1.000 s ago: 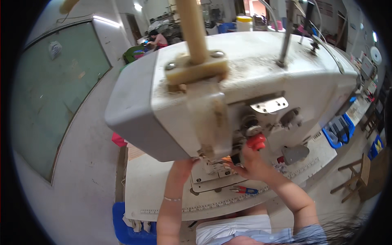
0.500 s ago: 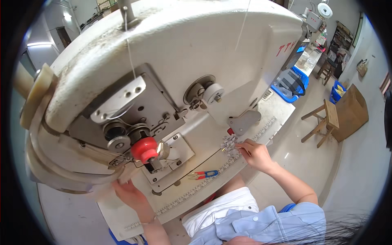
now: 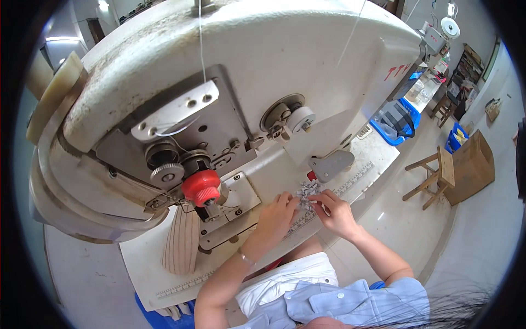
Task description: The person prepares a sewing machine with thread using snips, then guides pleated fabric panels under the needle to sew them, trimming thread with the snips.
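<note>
A small heap of crumpled white-and-grey pieces (image 3: 307, 191), possibly labels, lies on the machine bed. My left hand (image 3: 278, 216) is at its left side, fingers bent together. From the right, my right hand (image 3: 334, 215) touches the heap with thumb and fingertips pinched. Whatever either pinch holds is too small to make out. A brown-striped, light cloth piece (image 3: 182, 241) lies on the bed's left part, its upper end by the needle area of the large white sewing machine (image 3: 263, 60). The red-and-blue thread snips are out of sight.
A red knob (image 3: 201, 187) and metal thread guides stick out over the bed. A measuring tape strip (image 3: 350, 178) runs along the front edge. To the right stand a blue basket (image 3: 405, 123) and a wooden stool (image 3: 435, 172); a blue container (image 3: 159, 312) sits below left.
My left hand has moved right, from the machine's left end to the heap. The striped cloth now shows where it was. My right hand stays at the heap. The view has shifted slightly.
</note>
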`<state>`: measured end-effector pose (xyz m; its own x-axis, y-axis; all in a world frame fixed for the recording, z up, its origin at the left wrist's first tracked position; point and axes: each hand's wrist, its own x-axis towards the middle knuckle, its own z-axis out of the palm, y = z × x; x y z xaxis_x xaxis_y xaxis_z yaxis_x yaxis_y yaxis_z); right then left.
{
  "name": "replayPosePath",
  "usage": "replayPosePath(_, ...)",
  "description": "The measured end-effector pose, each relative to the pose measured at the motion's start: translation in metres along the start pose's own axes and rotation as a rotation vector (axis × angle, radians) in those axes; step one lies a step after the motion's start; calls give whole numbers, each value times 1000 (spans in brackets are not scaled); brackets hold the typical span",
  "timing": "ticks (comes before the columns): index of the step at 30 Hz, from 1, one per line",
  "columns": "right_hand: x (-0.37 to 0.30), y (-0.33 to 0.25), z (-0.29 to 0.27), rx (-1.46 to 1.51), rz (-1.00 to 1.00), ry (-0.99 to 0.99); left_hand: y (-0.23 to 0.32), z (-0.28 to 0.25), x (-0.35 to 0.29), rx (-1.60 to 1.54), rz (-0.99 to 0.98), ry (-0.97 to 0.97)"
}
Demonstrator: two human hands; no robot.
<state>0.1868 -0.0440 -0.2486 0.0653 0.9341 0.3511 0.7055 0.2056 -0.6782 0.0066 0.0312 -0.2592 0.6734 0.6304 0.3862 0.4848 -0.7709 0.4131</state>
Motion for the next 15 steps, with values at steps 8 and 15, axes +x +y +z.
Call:
replayPosePath(8, 9, -9, 0, 173, 71, -33, -26, 4, 3, -689, -350, 22)
replayPosePath(15, 26, -39, 20, 896, 326, -296, -7, -44, -27, -731, -294, 114)
